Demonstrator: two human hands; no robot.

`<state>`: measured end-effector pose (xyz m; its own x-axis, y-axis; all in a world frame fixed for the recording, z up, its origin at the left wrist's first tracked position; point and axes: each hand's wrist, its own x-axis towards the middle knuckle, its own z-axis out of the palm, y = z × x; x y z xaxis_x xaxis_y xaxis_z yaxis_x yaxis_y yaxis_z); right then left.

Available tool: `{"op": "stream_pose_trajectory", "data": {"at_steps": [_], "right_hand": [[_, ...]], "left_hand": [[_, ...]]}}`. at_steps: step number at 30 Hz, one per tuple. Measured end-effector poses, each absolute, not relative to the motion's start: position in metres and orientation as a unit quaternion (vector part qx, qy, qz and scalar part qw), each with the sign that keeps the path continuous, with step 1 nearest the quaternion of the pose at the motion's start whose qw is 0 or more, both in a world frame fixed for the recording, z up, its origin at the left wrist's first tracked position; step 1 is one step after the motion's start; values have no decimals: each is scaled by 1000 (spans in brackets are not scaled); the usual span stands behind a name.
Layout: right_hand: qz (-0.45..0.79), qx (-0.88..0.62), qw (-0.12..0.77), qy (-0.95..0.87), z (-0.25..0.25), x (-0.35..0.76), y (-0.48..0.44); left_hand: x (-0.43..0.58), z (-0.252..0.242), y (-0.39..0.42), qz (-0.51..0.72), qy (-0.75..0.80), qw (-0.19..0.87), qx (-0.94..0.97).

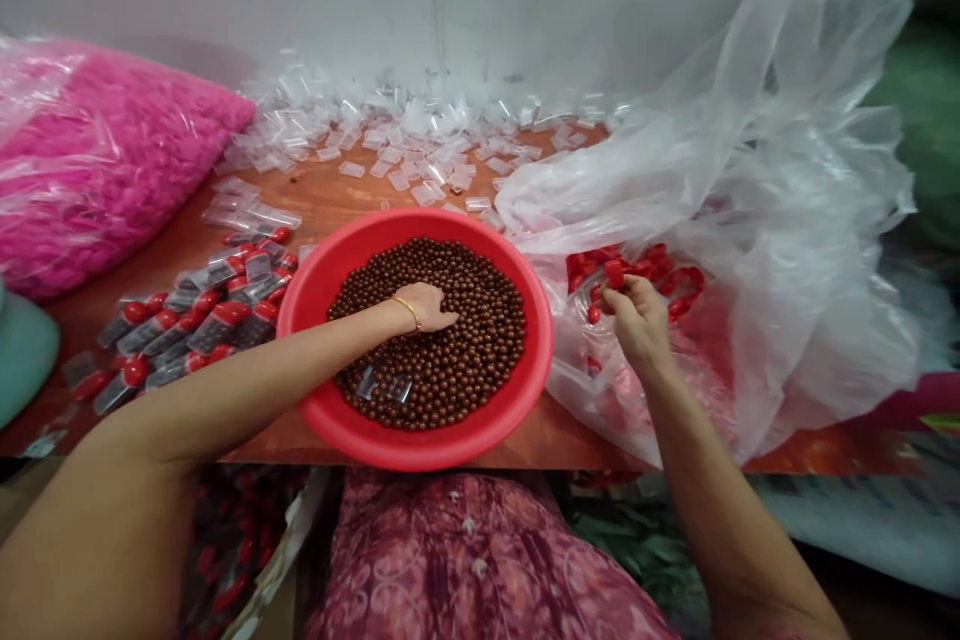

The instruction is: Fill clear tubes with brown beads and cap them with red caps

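Observation:
A red plastic basin (525,375) full of small brown balls (465,340) sits at the table's front edge. My left hand (424,306), with a thin gold bangle at the wrist, rests palm down in the balls, fingers curled into them; what it holds is hidden. A clear tube (382,386) lies on the balls near the basin's front. My right hand (634,316) reaches into a big clear plastic bag (750,220) and pinches a red cap (615,273) from the heap of red caps (660,270) inside.
Filled clear tubes with red caps (202,315) are piled left of the basin. Empty clear tubes (405,145) are strewn along the wall. A bag of pink pieces (97,160) lies at the far left, with a teal object (22,345) at the left edge.

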<state>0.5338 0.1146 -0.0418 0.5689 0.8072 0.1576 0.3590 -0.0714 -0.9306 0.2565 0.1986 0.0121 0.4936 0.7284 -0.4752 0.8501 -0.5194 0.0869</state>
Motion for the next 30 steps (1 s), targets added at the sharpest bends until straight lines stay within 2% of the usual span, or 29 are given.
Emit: {"op": "stream_pose_trajectory", "data": {"at_steps": [4, 8, 11, 16, 18, 23, 30], "right_hand": [[292, -634, 607, -380, -29, 514, 111], [337, -587, 642, -360, -15, 493, 111], [339, -559, 655, -379, -3, 480, 109], [335, -517, 659, -431, 10, 460, 99], [342, -504, 656, -446, 10, 450, 94], [364, -485, 627, -488, 4, 426, 86], [354, -527, 546, -546, -9, 422, 87]], "left_hand": [[263, 7, 201, -171, 437, 249, 847], [256, 7, 192, -167, 336, 346, 860], [243, 12, 194, -177, 288, 289, 896], [198, 30, 207, -210, 309, 40, 927], [180, 36, 204, -206, 287, -12, 935], [169, 42, 179, -194, 138, 49, 970], [178, 36, 172, -251, 110, 22, 961]]}}
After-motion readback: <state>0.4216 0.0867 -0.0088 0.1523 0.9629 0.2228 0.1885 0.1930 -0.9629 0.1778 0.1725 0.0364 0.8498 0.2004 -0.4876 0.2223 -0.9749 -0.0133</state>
